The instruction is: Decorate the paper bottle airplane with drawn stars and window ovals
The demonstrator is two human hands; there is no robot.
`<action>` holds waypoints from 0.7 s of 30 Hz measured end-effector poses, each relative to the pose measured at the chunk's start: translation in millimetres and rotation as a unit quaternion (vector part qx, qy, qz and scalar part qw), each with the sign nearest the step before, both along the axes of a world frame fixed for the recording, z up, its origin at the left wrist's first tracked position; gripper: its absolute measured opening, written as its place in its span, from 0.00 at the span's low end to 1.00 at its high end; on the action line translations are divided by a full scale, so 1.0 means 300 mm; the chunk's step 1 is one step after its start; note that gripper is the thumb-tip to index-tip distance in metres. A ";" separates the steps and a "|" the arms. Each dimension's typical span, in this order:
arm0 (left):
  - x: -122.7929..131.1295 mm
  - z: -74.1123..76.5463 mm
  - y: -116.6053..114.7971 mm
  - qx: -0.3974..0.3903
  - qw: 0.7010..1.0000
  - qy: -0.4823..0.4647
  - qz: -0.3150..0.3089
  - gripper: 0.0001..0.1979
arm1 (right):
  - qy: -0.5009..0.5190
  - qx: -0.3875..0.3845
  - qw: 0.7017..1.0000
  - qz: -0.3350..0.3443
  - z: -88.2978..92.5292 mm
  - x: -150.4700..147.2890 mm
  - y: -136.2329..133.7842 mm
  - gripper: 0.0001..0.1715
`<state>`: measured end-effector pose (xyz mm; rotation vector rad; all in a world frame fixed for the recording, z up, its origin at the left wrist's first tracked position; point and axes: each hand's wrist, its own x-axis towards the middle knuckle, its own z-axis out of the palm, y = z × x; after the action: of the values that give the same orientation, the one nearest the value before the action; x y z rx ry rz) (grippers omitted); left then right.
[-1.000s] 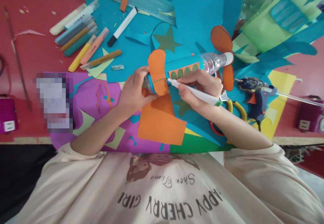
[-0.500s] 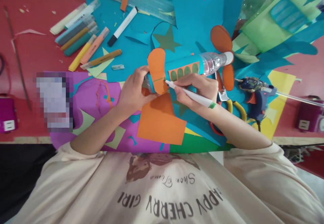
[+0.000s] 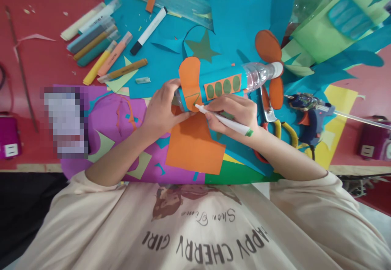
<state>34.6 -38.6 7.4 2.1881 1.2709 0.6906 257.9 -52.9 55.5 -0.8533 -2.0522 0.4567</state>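
A plastic bottle (image 3: pixel 255 77) wrapped in blue paper lies on its side, with an orange propeller (image 3: pixel 268 47) at its white cap. Along its wrap runs an orange strip with several green ovals (image 3: pixel 222 86). Around the bottle's base end, my left hand (image 3: pixel 163 107) is closed, thumb below and fingers above. An orange paper piece with rounded ends (image 3: pixel 190 74) sits across that end and carries green zigzag lines. My right hand (image 3: pixel 233 113) pinches a white marker with a green end (image 3: pixel 226 122), its tip touching the orange piece near the lower edge.
Several coloured markers (image 3: pixel 94 38) and a black-and-white marker (image 3: pixel 148 30) lie at the upper left. Scissors (image 3: pixel 269 113) and a glue gun (image 3: pixel 314 117) are right of my right hand. A blurred phone (image 3: pixel 65 123) lies left. Orange paper (image 3: pixel 195 148) is in front.
My right hand has moved the marker tip down and slightly left across the orange piece. The single green line has become a zigzag. My left hand stays on the bottle.
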 end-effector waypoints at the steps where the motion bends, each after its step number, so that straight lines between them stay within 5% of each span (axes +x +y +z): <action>1: 0.001 0.003 0.000 -0.001 1.000 -0.001 0.002 0.35 | 0.000 -0.003 1.000 0.001 -0.002 -0.001 -0.001 0.04; 16: 0.006 0.009 -0.003 -0.004 1.000 0.017 0.016 0.34 | -0.039 0.022 0.999 0.006 -0.009 -0.004 -0.003 0.06; 21: 0.008 -0.003 -0.005 0.019 1.000 0.012 0.011 0.34 | 0.028 -0.046 0.998 0.016 0.017 0.004 -0.008 0.06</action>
<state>36.9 -40.1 6.5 2.2216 1.3053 0.7053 258.9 -55.4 60.6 -0.8527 -2.0097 0.5896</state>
